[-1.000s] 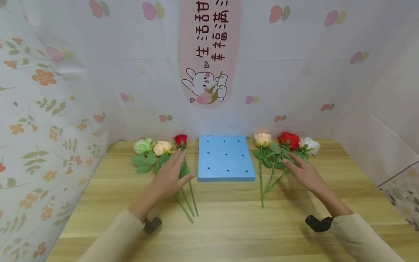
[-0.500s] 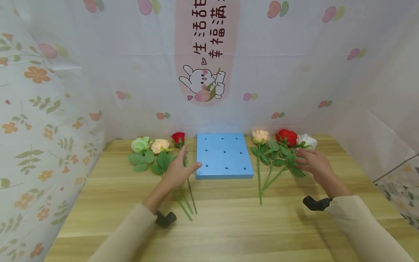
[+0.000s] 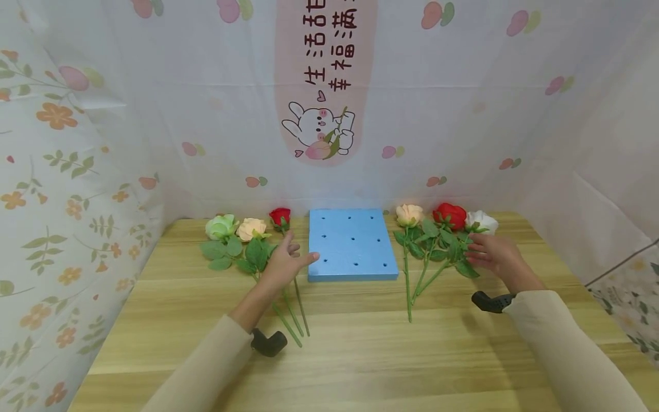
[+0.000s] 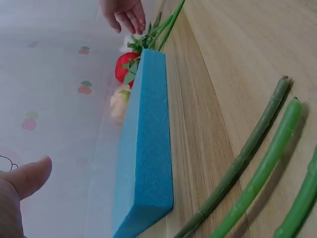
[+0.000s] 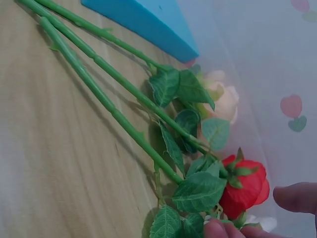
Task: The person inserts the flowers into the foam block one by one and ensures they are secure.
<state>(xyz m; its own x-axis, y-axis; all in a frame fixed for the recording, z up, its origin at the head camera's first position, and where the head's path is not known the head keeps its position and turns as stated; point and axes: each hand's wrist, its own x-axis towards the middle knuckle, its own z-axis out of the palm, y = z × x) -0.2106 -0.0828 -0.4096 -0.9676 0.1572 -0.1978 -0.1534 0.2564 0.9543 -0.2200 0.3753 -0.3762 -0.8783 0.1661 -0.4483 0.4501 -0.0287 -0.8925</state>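
Observation:
My left hand (image 3: 284, 268) hovers with its fingers spread over the stems of three artificial roses: a green one (image 3: 221, 226), a peach one (image 3: 252, 229) and a dark red one (image 3: 280, 217). Its thumb points at the left edge of a blue foam board (image 3: 353, 243) pierced with several holes. On the other side, my right hand (image 3: 498, 258) has relaxed fingers beside the leaves of a white rose (image 3: 481, 221); whether they touch is unclear. A red rose (image 5: 244, 187) and another peach rose (image 3: 409, 215) lie left of it.
Everything lies on a wooden table (image 3: 350, 355). A white printed cloth (image 3: 231, 114) hangs right behind the board, and a floral cloth (image 3: 77, 240) closes the left side. A black wrist mount (image 3: 269, 343) hangs under the left sleeve, another (image 3: 492, 302) under the right.
My left hand has shifted right, its thumb now level with the board's edge. My right hand has moved right, from over the red rose's leaves to beside the white rose. The flowers stay put.

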